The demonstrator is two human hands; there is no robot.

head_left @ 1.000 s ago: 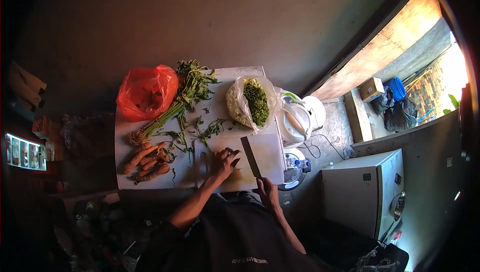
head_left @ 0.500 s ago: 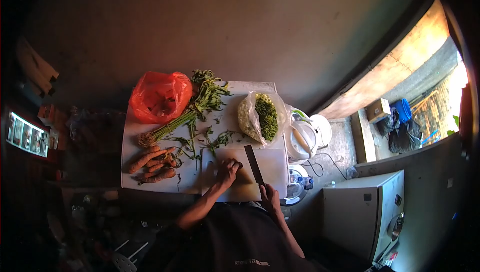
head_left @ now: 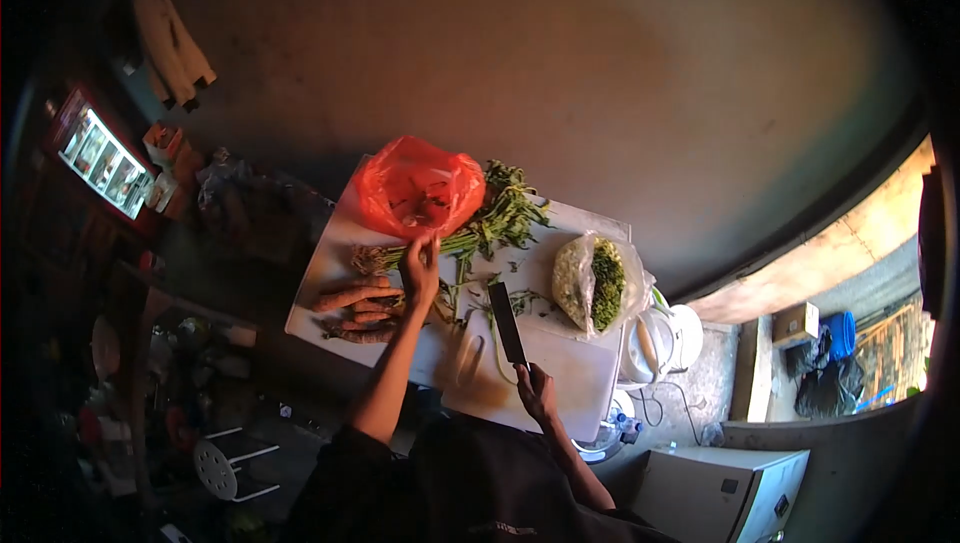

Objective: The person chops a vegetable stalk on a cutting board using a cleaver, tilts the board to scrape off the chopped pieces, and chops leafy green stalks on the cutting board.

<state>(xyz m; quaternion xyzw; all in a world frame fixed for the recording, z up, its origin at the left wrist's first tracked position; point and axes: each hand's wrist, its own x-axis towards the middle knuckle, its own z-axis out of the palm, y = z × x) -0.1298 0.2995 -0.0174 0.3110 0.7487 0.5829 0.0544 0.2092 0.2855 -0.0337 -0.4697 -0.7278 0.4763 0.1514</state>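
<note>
My right hand point(head_left: 537, 391) grips the handle of a broad dark-bladed knife point(head_left: 507, 323), its blade tilted up over the cutting board point(head_left: 570, 373). My left hand point(head_left: 420, 271) is at the front edge of the open red plastic bag point(head_left: 420, 183), over the stems of a bundle of leafy greens point(head_left: 500, 213). Its fingers are drawn together; whatever they hold, if anything, is hidden. Dark scraps lie inside the bag. Left of my forearm are several carrots point(head_left: 350, 295). A pale green stem point(head_left: 496, 348) rests on the board.
A clear bag of chopped vegetables point(head_left: 600, 283) stands at the table's right. Beyond it is a white appliance point(head_left: 650, 343) with a cord. A white refrigerator point(head_left: 700, 493) is at lower right, a stool point(head_left: 215, 470) at lower left. Loose leaves point(head_left: 525, 300) lie beside the board.
My left hand has left the cutting board and moved up and left to the red bag. The dark piece it held is out of sight. The knife stays in my right hand; the view has turned left.
</note>
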